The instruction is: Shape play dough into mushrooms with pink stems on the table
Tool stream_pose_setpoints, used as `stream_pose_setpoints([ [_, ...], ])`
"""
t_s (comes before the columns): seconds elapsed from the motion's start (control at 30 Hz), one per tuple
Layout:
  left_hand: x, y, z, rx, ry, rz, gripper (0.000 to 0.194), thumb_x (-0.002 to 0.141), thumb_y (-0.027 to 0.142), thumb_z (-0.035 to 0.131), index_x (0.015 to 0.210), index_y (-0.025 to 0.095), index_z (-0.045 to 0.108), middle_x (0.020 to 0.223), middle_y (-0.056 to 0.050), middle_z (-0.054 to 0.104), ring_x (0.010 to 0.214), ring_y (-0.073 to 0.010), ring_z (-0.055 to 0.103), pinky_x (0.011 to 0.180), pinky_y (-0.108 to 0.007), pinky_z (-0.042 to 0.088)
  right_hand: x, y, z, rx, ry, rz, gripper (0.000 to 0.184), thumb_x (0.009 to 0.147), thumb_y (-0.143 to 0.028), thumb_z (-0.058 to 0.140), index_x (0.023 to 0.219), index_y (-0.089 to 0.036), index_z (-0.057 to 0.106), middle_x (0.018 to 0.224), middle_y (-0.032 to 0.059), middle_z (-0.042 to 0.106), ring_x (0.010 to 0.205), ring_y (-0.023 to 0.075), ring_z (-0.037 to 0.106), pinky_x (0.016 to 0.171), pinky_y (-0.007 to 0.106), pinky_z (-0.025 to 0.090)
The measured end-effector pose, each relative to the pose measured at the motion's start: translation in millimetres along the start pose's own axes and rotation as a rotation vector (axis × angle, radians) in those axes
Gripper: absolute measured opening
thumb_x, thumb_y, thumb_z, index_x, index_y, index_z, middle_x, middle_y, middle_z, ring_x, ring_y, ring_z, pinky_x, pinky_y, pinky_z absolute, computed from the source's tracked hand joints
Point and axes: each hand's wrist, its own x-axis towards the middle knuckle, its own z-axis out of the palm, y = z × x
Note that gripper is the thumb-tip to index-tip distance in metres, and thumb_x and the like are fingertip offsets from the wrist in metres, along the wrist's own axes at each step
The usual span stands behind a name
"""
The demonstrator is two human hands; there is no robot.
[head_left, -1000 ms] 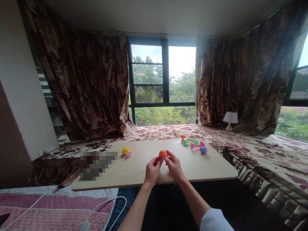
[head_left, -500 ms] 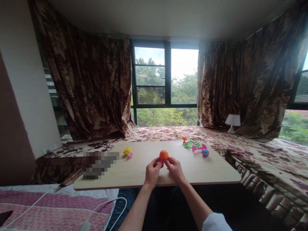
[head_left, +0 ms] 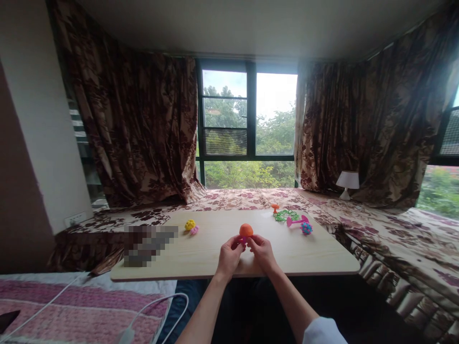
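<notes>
An orange dome-topped toy (head_left: 246, 230) with a magenta lower part is held upright just above the near middle of the table. My left hand (head_left: 230, 254) pinches the magenta part from the left, fingers closed. From the other side my right hand (head_left: 261, 252) grips the same part between thumb and fingers. The fingertips hide much of that lower part, so I cannot tell its full shape.
On the pale wooden table (head_left: 201, 263) lie a yellow knobbly toy (head_left: 190, 224) and a pink one (head_left: 194, 230) at left. A green chain (head_left: 287, 216), an orange mushroom-shaped piece (head_left: 275, 208), a magenta double-ended piece (head_left: 297, 221) and a blue spiky ball (head_left: 306, 228) lie at right. A blurred patch covers the left end.
Both hands stay on the toy near the same spot. Their fingertips have shifted slightly around its magenta lower part. The whole view has moved a little.
</notes>
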Motion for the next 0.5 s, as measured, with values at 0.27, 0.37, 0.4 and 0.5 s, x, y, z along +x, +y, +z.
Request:
stream_pose_setpoints([
  [0.27,-2.2,1.6,-2.0,-0.011,-0.005,-0.003,0.027,0.084,0.032,0.051,0.104,0.014,0.055,0.099,-0.006,0.060,0.084,-0.0165,0.059,0.074,-0.037,0.049,0.2,7.3,0.6,-0.056,-0.009,-0.070,0.021,0.088,-0.030,0.051,0.098,-0.013,0.058,0.089,0.0028,0.061,0.076,0.0142,0.060,0.068,0.032,0.051],
  [0.37,-0.6,-0.9,-3.4,-0.028,0.005,0.006,0.027,0.084,0.032,0.051,0.104,0.014,0.055,0.100,-0.006,0.060,0.086,-0.0169,0.059,0.075,-0.038,0.049,1.6,12.6,1.9,-0.099,-0.005,-0.101,0.020,0.088,-0.029,0.051,0.097,-0.013,0.058,0.091,0.0032,0.061,0.078,0.0146,0.060,0.071,0.033,0.050],
  [0.4,0.0,-1.7,-3.8,-0.033,0.008,0.009,0.027,0.084,0.032,0.051,0.104,0.014,0.055,0.100,-0.006,0.060,0.086,-0.0171,0.059,0.075,-0.038,0.049,1.8,13.7,2.7,-0.113,-0.005,-0.111,0.020,0.087,-0.029,0.052,0.098,-0.013,0.058,0.092,0.0035,0.061,0.079,0.0147,0.060,0.071,0.033,0.050],
  [0.5,0.6,-2.5,-4.3,-0.034,0.008,0.018,0.028,0.084,0.033,0.051,0.104,0.014,0.055,0.101,-0.006,0.060,0.087,-0.0174,0.059,0.076,-0.039,0.049,1.7,15.6,5.4,-0.162,0.005,-0.131,0.020,0.087,-0.028,0.052,0.100,-0.014,0.057,0.093,0.0037,0.060,0.078,0.0141,0.059,0.069,0.032,0.050],
])
